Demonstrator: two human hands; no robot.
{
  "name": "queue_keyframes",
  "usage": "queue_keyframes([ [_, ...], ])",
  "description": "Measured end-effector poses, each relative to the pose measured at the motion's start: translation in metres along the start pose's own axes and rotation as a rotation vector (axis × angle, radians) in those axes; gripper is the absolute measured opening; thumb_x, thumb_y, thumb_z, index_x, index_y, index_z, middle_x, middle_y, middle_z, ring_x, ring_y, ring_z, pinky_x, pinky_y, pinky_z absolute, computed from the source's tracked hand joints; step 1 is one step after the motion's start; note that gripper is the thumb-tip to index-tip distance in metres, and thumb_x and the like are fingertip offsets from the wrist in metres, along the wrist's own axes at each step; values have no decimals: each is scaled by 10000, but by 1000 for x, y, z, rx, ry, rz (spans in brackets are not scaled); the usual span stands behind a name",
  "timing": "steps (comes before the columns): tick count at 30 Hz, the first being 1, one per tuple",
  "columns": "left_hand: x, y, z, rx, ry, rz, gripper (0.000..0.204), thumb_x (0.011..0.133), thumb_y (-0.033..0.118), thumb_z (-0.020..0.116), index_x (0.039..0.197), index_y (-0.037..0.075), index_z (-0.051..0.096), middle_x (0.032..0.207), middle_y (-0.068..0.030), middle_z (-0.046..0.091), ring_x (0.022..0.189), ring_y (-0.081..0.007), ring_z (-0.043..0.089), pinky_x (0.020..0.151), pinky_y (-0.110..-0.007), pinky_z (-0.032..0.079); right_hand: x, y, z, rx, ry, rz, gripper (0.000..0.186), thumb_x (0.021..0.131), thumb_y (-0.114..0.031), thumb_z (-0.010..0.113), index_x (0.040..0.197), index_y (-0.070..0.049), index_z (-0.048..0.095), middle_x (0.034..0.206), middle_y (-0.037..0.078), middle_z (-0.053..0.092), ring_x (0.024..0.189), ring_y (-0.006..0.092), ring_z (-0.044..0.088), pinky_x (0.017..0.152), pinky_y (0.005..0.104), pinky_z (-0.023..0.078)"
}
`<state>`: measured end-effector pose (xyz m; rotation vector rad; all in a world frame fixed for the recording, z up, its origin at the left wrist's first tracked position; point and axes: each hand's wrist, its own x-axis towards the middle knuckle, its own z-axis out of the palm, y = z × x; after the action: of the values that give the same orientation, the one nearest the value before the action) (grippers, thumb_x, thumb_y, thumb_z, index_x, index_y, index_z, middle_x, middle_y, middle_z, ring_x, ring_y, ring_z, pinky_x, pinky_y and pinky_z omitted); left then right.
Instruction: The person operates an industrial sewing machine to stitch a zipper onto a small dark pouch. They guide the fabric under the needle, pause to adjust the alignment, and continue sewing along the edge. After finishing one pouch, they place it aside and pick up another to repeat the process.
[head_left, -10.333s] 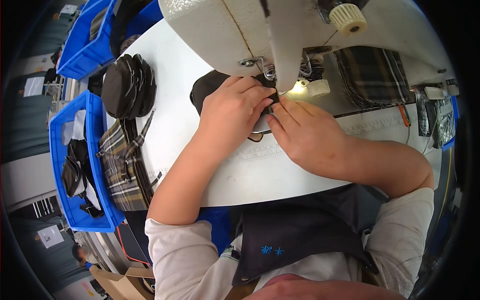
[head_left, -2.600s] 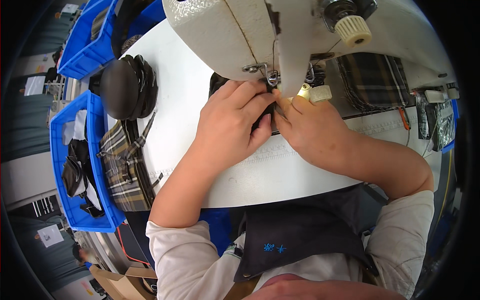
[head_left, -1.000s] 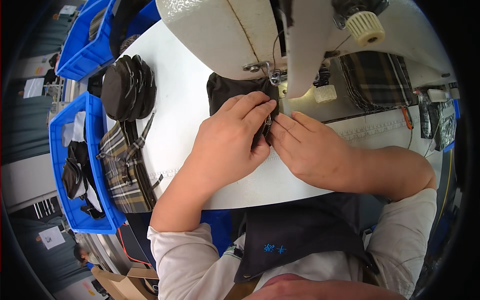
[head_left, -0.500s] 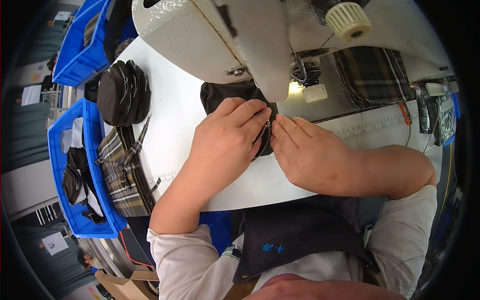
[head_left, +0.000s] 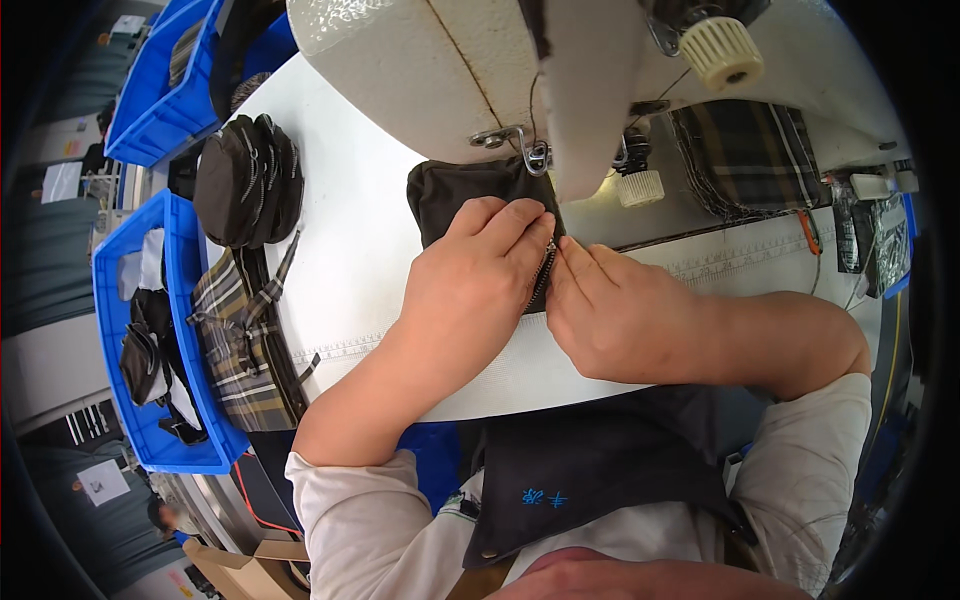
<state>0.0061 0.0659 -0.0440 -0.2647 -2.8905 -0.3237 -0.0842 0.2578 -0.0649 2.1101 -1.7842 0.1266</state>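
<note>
A dark brown fabric piece with a metal zipper (head_left: pixel 470 180) lies on the white table, its right edge beneath the head of the sewing machine (head_left: pixel 440 80). My left hand (head_left: pixel 475 265) presses on it from the left, fingertips pinched together at its right edge. From the right, my right hand (head_left: pixel 605 300) pinches the same edge, beside the zipper teeth (head_left: pixel 543 278). The two sets of fingertips nearly meet just in front of the machine's needle area. What lies under my fingers is hidden.
Stacked brown zippered pouches (head_left: pixel 248 182) stand at the left, beside plaid fabric pieces (head_left: pixel 245 345). Blue bins (head_left: pixel 215 440) line the table's left side. Dark plaid panels (head_left: pixel 745 155) lie right of the machine, near orange-handled snips (head_left: pixel 808 232). A ruler strip (head_left: pixel 740 258) runs along the table.
Both hands and the brown piece have shifted slightly to the right in the view. The zipper, curved before, now runs straighter between my hands.
</note>
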Motion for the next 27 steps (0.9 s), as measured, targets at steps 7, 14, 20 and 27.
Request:
queue_keyframes([
  [7,3,-6,3,42,34,9,401,799,92,803,1199,89,779,1211,3,736,1038,-218,687,854,-333,594,1,3,6,0,61,7,371,753,-151,688,956,154,747,967,351,746,878,377,742,737,385,602],
  [14,12,-17,10,71,63,-30,331,864,147,800,1193,119,787,1203,5,759,981,-232,725,813,-340,597,4,8,12,76,76,102,399,746,-73,695,1024,213,705,1015,376,721,857,369,737,716,392,625],
  [20,17,-30,21,-26,132,-88,356,859,172,814,1209,116,777,1220,-11,762,997,-274,728,808,-371,589,4,8,15,133,93,197,397,763,-58,692,1059,207,691,1032,349,713,906,366,734,764,391,623],
  [27,17,-31,8,-259,32,-159,492,801,94,783,1288,83,710,1243,-115,720,1031,-353,703,838,-403,564,5,12,9,27,69,179,333,824,-102,695,1069,123,690,982,261,716,932,330,717,744,368,584],
])
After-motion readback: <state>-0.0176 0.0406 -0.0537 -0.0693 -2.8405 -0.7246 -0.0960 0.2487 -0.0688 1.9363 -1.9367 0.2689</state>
